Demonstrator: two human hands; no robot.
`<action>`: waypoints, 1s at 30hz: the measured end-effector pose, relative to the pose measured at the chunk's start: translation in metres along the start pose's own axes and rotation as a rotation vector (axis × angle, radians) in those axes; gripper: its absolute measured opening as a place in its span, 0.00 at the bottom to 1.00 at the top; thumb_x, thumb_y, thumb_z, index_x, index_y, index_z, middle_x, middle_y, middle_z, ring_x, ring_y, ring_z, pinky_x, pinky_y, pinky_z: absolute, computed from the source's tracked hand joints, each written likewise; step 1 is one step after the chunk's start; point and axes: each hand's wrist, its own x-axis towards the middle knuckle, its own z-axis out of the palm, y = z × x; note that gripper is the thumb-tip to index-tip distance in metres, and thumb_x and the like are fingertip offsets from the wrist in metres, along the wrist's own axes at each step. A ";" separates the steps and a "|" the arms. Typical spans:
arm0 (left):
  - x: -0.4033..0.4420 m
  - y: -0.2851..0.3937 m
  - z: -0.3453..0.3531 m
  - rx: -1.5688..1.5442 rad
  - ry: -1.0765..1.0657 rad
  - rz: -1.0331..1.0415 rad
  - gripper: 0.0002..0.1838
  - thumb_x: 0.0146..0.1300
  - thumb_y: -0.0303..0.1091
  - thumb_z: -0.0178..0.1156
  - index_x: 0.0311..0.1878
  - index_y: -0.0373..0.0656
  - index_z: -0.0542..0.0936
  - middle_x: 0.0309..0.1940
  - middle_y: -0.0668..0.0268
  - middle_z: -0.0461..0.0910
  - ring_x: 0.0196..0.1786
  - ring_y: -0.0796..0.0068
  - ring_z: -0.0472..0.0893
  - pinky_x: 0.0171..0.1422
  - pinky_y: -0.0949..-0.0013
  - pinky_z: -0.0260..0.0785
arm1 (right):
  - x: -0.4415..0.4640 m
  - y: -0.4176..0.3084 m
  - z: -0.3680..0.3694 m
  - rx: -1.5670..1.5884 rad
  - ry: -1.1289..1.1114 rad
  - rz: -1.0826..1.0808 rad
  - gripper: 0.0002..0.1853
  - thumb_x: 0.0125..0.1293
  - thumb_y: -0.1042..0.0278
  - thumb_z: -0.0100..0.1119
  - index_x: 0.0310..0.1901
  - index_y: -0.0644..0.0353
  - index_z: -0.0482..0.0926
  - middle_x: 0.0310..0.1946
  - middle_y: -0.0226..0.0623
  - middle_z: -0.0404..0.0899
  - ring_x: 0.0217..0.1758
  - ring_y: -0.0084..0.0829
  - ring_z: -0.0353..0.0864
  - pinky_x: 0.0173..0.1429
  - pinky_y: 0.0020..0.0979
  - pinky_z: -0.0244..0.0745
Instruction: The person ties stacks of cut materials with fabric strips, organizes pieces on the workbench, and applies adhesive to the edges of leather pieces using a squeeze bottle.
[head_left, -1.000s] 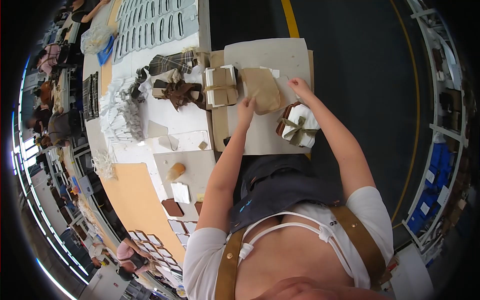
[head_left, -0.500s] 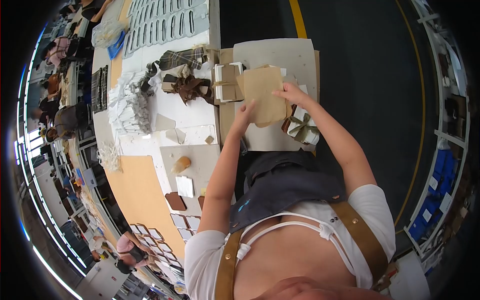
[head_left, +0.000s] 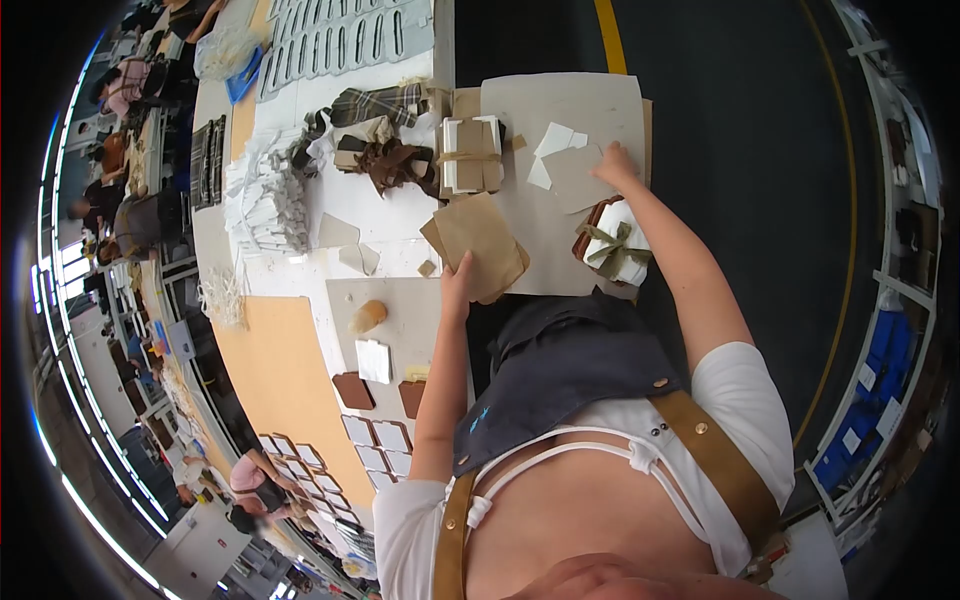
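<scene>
While the left hand (head_left: 458, 284) is grasping brown paper sheets (head_left: 478, 240) by their near edge, apparently leaving the grey card (head_left: 570, 180) uncovered on the backing sheet (head_left: 560, 98), the right hand (head_left: 616, 166) is meeting that card's edge, pinch indeterminable. The ribbon-tied bundle (head_left: 630, 262) is lying nearby.

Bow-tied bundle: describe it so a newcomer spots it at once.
Find the large pale sheet beside the dark floor. At its right edge, nearer the wearer than the right hand, sits a white-and-brown bundle. Its olive ribbon bow sets it apart from the other stack, which has a flat tan band.
</scene>
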 end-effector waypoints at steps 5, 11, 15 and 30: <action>-0.003 0.002 0.001 -0.209 -0.037 0.000 0.27 0.65 0.41 0.61 0.60 0.31 0.69 0.52 0.59 0.77 0.53 0.68 0.78 0.56 0.67 0.70 | 0.003 0.007 0.009 -0.042 -0.159 -0.088 0.25 0.49 0.55 0.71 0.46 0.60 0.79 0.46 0.42 0.81 0.50 0.41 0.81 0.55 0.42 0.74; -0.004 0.003 0.002 -0.173 -0.006 0.010 0.27 0.65 0.41 0.61 0.60 0.32 0.70 0.52 0.60 0.77 0.52 0.69 0.78 0.57 0.68 0.70 | 0.022 0.030 0.006 0.271 -0.168 -0.319 0.16 0.55 0.56 0.66 0.38 0.62 0.83 0.31 0.38 0.84 0.34 0.35 0.83 0.43 0.35 0.75; -0.005 -0.004 -0.005 -0.182 -0.020 0.025 0.27 0.65 0.41 0.61 0.60 0.33 0.70 0.52 0.59 0.77 0.53 0.69 0.77 0.57 0.67 0.69 | 0.035 0.038 -0.001 0.666 -0.209 -0.396 0.15 0.62 0.59 0.60 0.40 0.64 0.82 0.33 0.34 0.83 0.35 0.28 0.81 0.44 0.34 0.73; -0.017 -0.022 -0.009 -0.128 0.010 0.000 0.29 0.65 0.43 0.62 0.62 0.32 0.69 0.54 0.58 0.76 0.56 0.68 0.76 0.59 0.67 0.68 | 0.058 0.072 -0.022 1.311 0.015 0.189 0.17 0.69 0.61 0.54 0.53 0.63 0.75 0.47 0.38 0.79 0.50 0.33 0.78 0.56 0.38 0.71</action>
